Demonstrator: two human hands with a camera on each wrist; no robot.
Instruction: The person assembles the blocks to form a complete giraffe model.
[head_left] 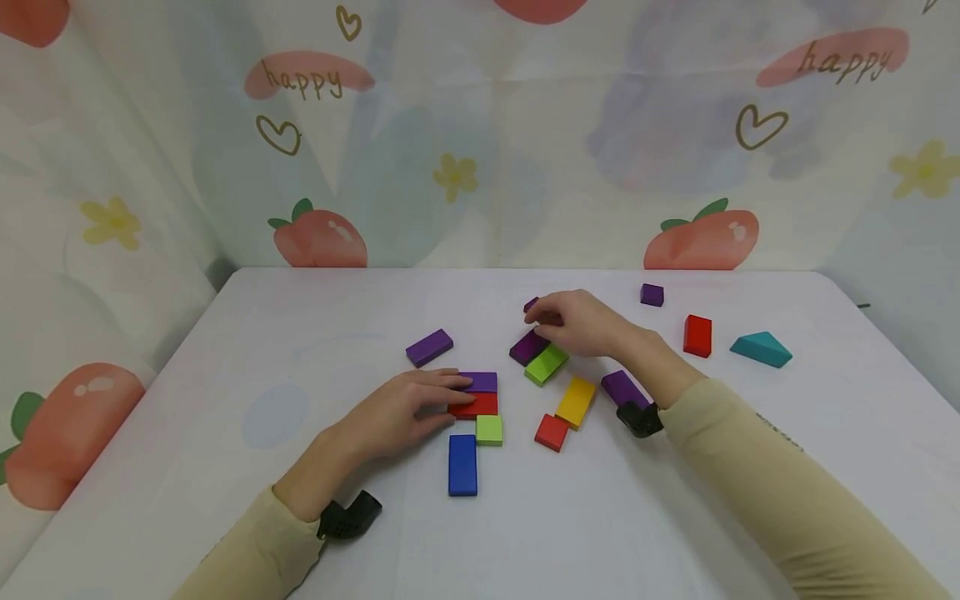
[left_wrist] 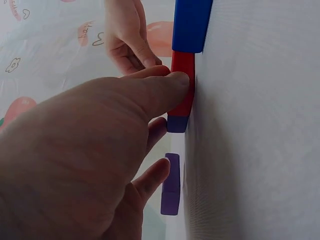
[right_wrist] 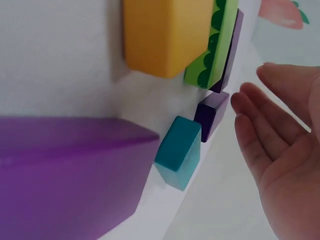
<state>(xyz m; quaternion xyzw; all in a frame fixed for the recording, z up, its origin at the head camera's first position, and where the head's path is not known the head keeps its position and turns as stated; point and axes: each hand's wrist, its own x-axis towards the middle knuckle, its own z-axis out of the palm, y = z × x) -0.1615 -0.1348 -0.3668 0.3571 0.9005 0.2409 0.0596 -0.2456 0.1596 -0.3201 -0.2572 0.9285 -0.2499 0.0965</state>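
My left hand lies at the left ends of a purple block and a red block, side by side. Its thumb touches the red block's side in the left wrist view, fingers extended. A light green block and a blue block line up nearer me. Above a dark purple block and a green block hovers my right hand, fingers loosely bent with nothing between them. Below it, the right wrist view shows a teal block, hidden from the head view.
A yellow block touches a small red block. Another purple block lies under my right wrist. Farther right are a purple cube, a red block and a teal triangle. One purple block sits back left.
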